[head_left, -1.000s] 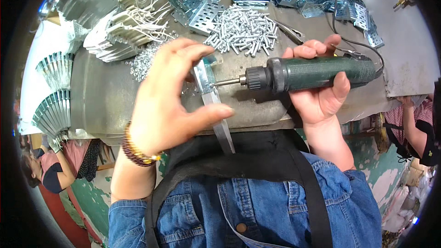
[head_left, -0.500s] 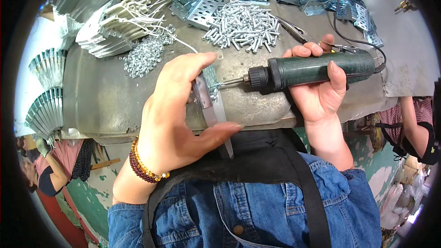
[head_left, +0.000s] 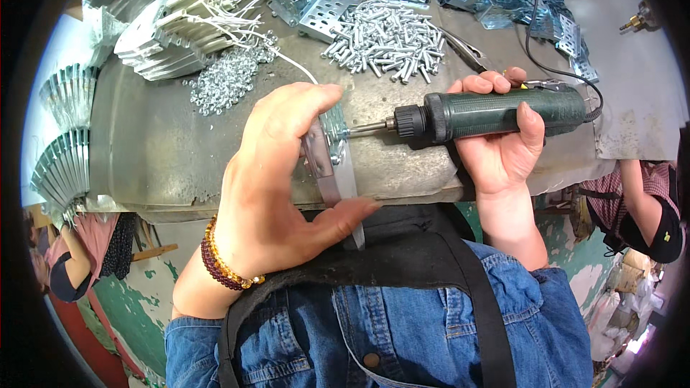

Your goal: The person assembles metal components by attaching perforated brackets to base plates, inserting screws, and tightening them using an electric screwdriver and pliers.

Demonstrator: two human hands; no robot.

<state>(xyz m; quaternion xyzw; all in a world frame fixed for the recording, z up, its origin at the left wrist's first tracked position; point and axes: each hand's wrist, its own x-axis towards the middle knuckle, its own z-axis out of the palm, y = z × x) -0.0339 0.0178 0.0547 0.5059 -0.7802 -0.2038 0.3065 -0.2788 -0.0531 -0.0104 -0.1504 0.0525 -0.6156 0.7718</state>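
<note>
Head view, checked from my remote post: my left hand [head_left: 269, 172] is curved in a wide C about the narrow metal workpiece [head_left: 346, 181], fingers at its far end and thumb across its near part, closed enough to have hold of it; I judge this span is meant to brace it against sideways push and twist. The workpiece stands in front of the body, its lower end by the black apron [head_left: 424, 241]. My right hand [head_left: 497, 158] is wrapped round the dark green power screwdriver [head_left: 514, 113], palm beneath and thumb on the near side, the tool lying level, presumably so that its bit [head_left: 369, 128] meets the workpiece square on. The bit tip is at the workpiece's right side; whether it sits in a screw head is too small for me to tell. The power cable [head_left: 530, 29] leaves the tool's rear and runs up the bench [head_left: 162, 147], away from the bit. Beyond the hands lie the screw pile [head_left: 388, 39], the nut pile [head_left: 228, 77] and perforated brackets [head_left: 329, 14], seemingly sorted by kind for short reaches. Pliers [head_left: 466, 54] lie just right of the screws.
</note>
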